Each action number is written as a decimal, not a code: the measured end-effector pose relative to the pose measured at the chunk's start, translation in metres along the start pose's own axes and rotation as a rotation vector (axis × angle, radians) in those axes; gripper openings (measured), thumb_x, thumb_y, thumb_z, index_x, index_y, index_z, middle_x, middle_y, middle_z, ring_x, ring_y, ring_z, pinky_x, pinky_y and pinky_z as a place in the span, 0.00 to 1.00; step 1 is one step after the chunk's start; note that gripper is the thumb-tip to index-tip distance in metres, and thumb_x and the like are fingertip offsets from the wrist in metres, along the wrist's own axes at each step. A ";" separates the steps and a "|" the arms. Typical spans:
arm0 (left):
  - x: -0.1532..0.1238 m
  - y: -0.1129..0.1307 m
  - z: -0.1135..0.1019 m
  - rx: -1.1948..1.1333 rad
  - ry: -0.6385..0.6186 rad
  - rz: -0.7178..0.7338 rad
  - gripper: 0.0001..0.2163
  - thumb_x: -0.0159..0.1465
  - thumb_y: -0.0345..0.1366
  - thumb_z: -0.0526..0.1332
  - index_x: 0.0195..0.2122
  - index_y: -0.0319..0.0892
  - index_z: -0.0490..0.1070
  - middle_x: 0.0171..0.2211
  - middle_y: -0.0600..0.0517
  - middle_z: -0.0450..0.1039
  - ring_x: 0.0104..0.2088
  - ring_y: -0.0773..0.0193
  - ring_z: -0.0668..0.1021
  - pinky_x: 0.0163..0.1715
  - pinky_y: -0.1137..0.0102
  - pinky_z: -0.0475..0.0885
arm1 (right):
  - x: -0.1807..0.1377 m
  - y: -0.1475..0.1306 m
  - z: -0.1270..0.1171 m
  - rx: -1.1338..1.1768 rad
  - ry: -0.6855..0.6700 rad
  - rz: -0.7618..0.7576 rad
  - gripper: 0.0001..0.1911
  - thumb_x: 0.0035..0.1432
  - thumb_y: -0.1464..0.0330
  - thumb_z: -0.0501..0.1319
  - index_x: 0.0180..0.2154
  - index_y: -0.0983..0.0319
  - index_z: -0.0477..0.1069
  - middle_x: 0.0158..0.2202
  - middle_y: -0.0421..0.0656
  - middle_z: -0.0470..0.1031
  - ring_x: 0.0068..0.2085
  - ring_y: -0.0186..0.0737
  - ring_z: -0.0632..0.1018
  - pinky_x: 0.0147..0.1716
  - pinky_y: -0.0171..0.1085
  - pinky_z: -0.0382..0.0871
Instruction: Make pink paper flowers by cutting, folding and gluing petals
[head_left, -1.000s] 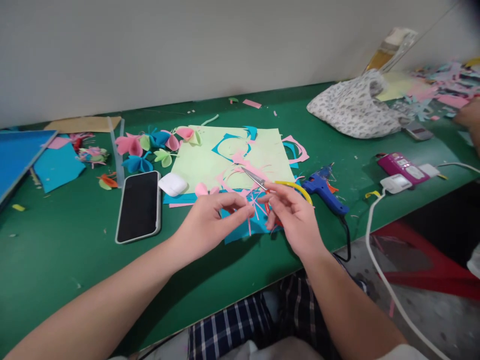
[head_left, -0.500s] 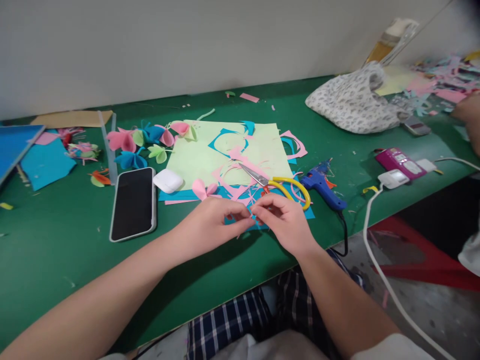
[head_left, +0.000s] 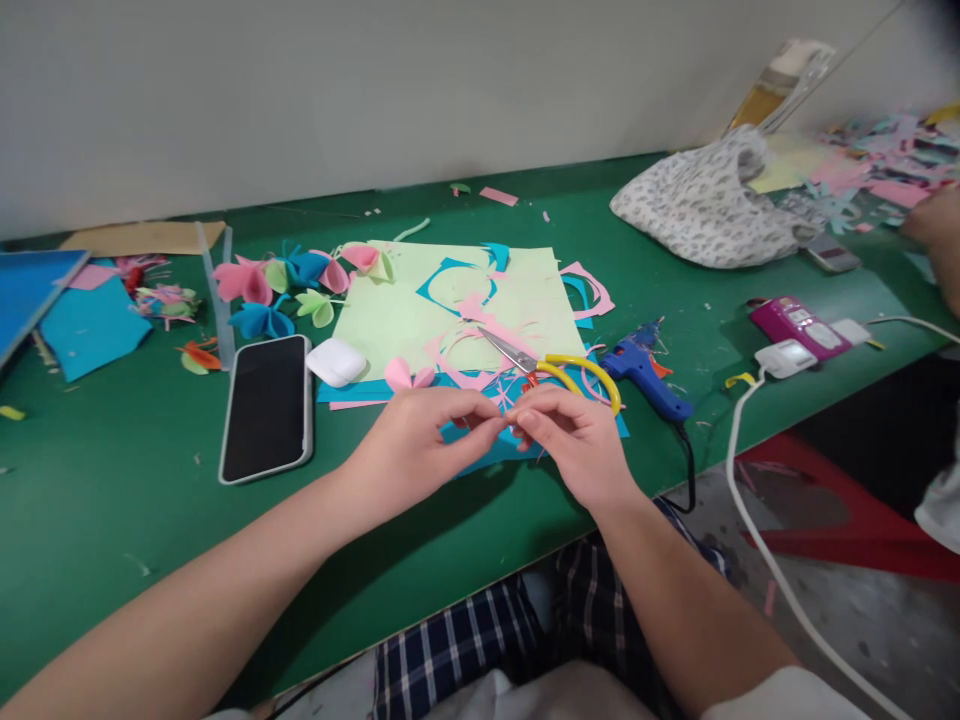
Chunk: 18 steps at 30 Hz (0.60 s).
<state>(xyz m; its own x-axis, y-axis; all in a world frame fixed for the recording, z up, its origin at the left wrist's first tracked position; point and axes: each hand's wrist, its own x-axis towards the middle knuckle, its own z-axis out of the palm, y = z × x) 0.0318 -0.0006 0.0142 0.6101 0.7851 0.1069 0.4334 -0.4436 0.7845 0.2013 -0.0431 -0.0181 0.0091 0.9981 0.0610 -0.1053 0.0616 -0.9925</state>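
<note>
My left hand and my right hand meet fingertip to fingertip over a blue paper sheet near the table's front edge. Both pinch a small thin pink paper piece between them, largely hidden by the fingers. Just behind my right hand lie yellow-handled scissors on pink cut-outs and a light green sheet.
A black phone and a white earbud case lie left of the sheets, folded paper flowers behind them. A blue glue gun, chargers and a patterned cloth bag are at the right. Another person's hand shows far right.
My hands have come together at the fingertips and lowered toward the blue sheet; the pink strip hanging from my left fingers is now pinched between both hands.
</note>
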 end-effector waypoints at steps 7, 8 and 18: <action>-0.003 -0.005 0.001 0.138 0.018 0.094 0.09 0.62 0.37 0.55 0.29 0.44 0.74 0.27 0.55 0.77 0.25 0.68 0.75 0.29 0.73 0.70 | 0.002 0.001 0.000 0.044 -0.001 0.048 0.01 0.48 0.68 0.67 0.26 0.56 0.77 0.27 0.38 0.75 0.24 0.31 0.73 0.23 0.34 0.71; -0.003 -0.006 0.001 0.157 0.027 0.111 0.09 0.62 0.37 0.56 0.30 0.44 0.74 0.28 0.55 0.78 0.25 0.68 0.76 0.30 0.73 0.70 | 0.001 0.001 0.000 0.037 -0.003 0.055 0.01 0.47 0.69 0.67 0.26 0.55 0.77 0.28 0.38 0.75 0.24 0.32 0.73 0.24 0.34 0.71; -0.003 -0.007 0.001 0.247 0.034 0.142 0.10 0.62 0.38 0.54 0.30 0.45 0.74 0.27 0.55 0.77 0.26 0.67 0.75 0.32 0.71 0.71 | 0.000 0.003 -0.002 -0.242 -0.032 -0.168 0.01 0.51 0.68 0.66 0.30 0.55 0.77 0.30 0.39 0.77 0.34 0.37 0.76 0.30 0.37 0.72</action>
<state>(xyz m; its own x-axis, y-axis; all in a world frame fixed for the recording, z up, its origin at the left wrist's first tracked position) 0.0278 -0.0007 0.0076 0.6556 0.7195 0.2290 0.4961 -0.6391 0.5878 0.2031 -0.0431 -0.0214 -0.0256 0.9738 0.2259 0.1351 0.2272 -0.9644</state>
